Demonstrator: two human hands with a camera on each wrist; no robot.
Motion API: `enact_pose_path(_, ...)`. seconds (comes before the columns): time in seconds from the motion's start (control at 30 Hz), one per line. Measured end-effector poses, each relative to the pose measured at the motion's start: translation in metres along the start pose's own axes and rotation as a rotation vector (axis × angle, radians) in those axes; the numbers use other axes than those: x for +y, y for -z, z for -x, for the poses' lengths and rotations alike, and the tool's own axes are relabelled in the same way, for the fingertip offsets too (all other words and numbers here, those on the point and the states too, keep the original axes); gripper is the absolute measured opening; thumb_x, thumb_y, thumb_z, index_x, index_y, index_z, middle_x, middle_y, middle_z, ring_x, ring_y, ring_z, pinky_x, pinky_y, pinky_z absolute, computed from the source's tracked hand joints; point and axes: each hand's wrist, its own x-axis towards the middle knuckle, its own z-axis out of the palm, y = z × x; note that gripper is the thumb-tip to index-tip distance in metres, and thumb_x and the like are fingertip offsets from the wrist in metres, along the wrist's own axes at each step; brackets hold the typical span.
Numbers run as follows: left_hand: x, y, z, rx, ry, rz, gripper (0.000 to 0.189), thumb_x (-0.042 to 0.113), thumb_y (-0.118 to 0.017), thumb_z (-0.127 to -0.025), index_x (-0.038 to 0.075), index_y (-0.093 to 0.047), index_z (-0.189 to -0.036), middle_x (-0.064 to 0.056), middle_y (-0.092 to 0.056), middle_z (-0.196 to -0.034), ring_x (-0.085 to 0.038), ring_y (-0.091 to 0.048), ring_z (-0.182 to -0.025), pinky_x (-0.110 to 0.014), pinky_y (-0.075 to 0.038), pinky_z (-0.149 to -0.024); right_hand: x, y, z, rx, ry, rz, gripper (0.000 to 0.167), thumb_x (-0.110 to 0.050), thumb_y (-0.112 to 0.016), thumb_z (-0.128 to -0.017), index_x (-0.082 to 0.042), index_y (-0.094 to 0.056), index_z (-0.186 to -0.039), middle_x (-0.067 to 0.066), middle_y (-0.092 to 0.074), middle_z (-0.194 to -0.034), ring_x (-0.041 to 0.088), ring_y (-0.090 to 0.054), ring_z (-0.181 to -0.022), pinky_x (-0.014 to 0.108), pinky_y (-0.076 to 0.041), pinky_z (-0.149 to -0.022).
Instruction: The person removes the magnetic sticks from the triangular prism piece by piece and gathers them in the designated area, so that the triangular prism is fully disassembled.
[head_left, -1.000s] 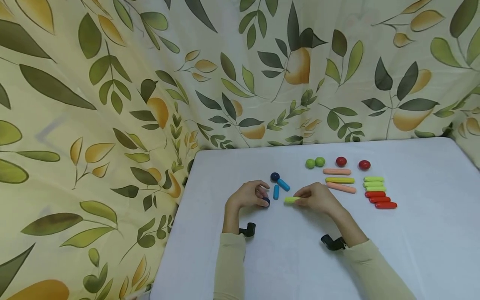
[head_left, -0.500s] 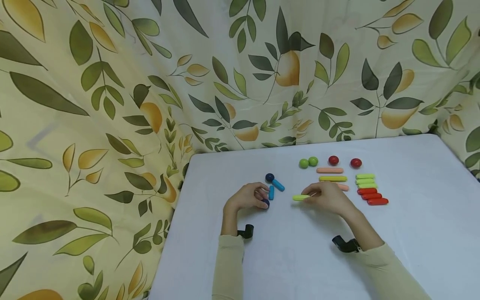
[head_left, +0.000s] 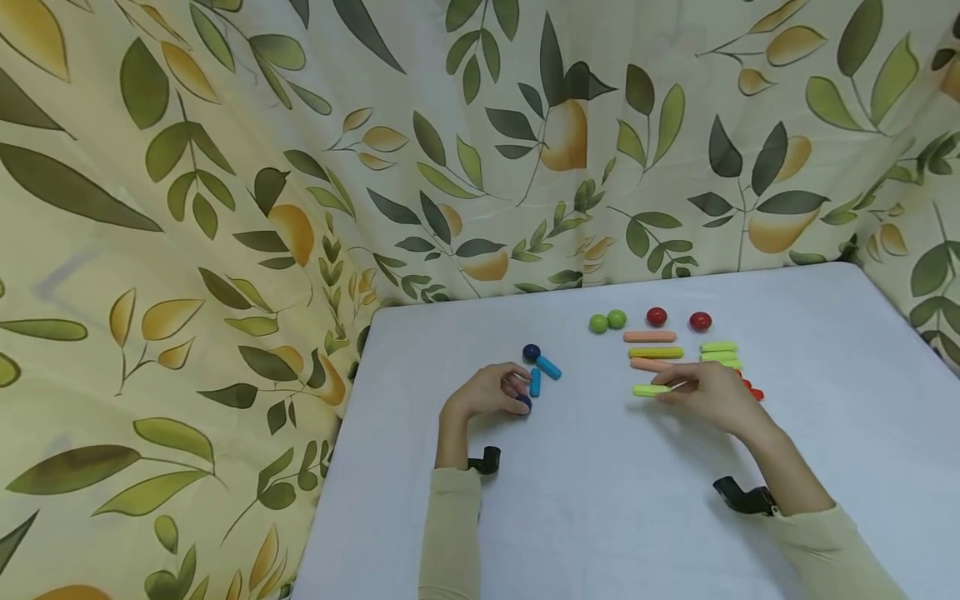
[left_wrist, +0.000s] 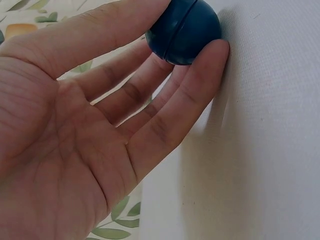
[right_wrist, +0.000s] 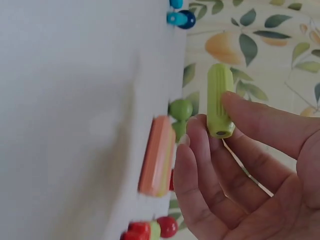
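In the head view my left hand [head_left: 486,390] pinches a dark blue ball [head_left: 525,404] on the table; its seam shows on the ball [left_wrist: 186,32] in the left wrist view. Close by lie two blue sticks [head_left: 549,367] and a second dark blue ball [head_left: 531,352], touching one another or nearly so. My right hand [head_left: 712,396] holds a light-green stick [head_left: 647,390] between thumb and fingers, raised over the table. Up close the green stick [right_wrist: 218,92] has lengthwise grooves and a dark spot on its end. My right hand partly hides the red sticks [head_left: 756,394].
Two peach sticks [head_left: 649,337] lie with a yellow stick [head_left: 656,352] between them. Light-green sticks [head_left: 718,347] are stacked in a row to their right. Behind stand two green balls [head_left: 597,323] and two red balls [head_left: 701,321]. A leaf-patterned curtain [head_left: 450,167] borders the white table [head_left: 585,517].
My right hand has carried the light-green stick rightward, away from the blue sticks towards the peach sticks. The left hand keeps its grip on the dark blue ball. The head view has shifted slightly.
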Motion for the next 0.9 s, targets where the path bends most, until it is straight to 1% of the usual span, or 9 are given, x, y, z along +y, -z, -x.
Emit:
enact_pose_path(0.17,0.002,0.002,0.001,-0.002,0.002,0.005,0.054,0.011,-0.091,-0.081,0.013,-0.068,-0.129,0.002,-0.073,-0.105,-0.015,-0.067,-0.098,-0.032,-0.057,-0.089,0.013,0.014,0.013,0.034,-0.026,0.058,0.026,-0.029,-0.084,-0.089,-0.017,-0.079,-0.112,0.007,-0.076,-0.108,0.024,-0.064,-0.091,0.034,-0.047,-0.071)
enact_pose_path(0.23,0.003,0.002,0.001,-0.002,0.003,0.010,0.055,0.011,-0.091,-0.081,0.012,-0.068,-0.130,0.001,-0.073,-0.105,-0.017,-0.067,-0.099,-0.032,-0.057,-0.089,0.018,0.019,0.017,0.044,-0.043,0.072,0.028,-0.031,-0.084,-0.089,-0.017,-0.080,-0.112,0.008,-0.076,-0.105,0.025,-0.064,-0.091,0.034,-0.046,-0.070)
enact_pose_path(0.33,0.003,0.001,0.002,-0.005,0.006,0.023,0.056,0.011,-0.091,-0.081,0.010,-0.068,-0.131,-0.002,-0.073,-0.106,-0.018,-0.067,-0.100,-0.033,-0.058,-0.087,0.025,0.026,0.023,0.044,-0.070,0.094,0.032,-0.033,-0.084,-0.089,-0.014,-0.079,-0.115,0.009,-0.074,-0.104,0.028,-0.060,-0.093,0.033,-0.043,-0.068)
enact_pose_path(0.57,0.002,-0.001,0.001,-0.010,0.006,0.035,0.055,0.010,-0.091,-0.081,0.010,-0.068,-0.132,-0.001,-0.073,-0.106,-0.017,-0.067,-0.099,-0.030,-0.059,-0.083,0.044,0.043,0.036,0.023,-0.154,0.119,0.040,-0.033,-0.082,-0.090,-0.006,-0.076,-0.120,0.010,-0.069,-0.096,0.029,-0.053,-0.086,0.033,-0.040,-0.062)
enact_pose_path(0.8,-0.001,0.000,-0.001,-0.015,0.012,0.052,0.055,0.010,-0.091,-0.081,0.012,-0.067,-0.131,0.000,-0.072,-0.105,-0.015,-0.067,-0.097,-0.029,-0.060,-0.080,0.065,0.056,0.046,0.019,-0.180,0.140,0.037,-0.027,-0.080,-0.090,-0.004,-0.076,-0.119,0.019,-0.070,-0.106,0.033,-0.063,-0.090,0.031,-0.045,-0.062)
enact_pose_path(0.9,-0.001,0.000,-0.001,-0.016,0.011,0.055,0.055,0.010,-0.090,-0.081,0.011,-0.067,-0.131,-0.001,-0.073,-0.106,-0.016,-0.067,-0.097,-0.029,-0.060,-0.081,0.073,0.059,0.049,0.013,-0.196,0.144,0.036,-0.026,-0.081,-0.089,-0.003,-0.076,-0.117,0.021,-0.070,-0.107,0.033,-0.063,-0.089,0.030,-0.044,-0.061)
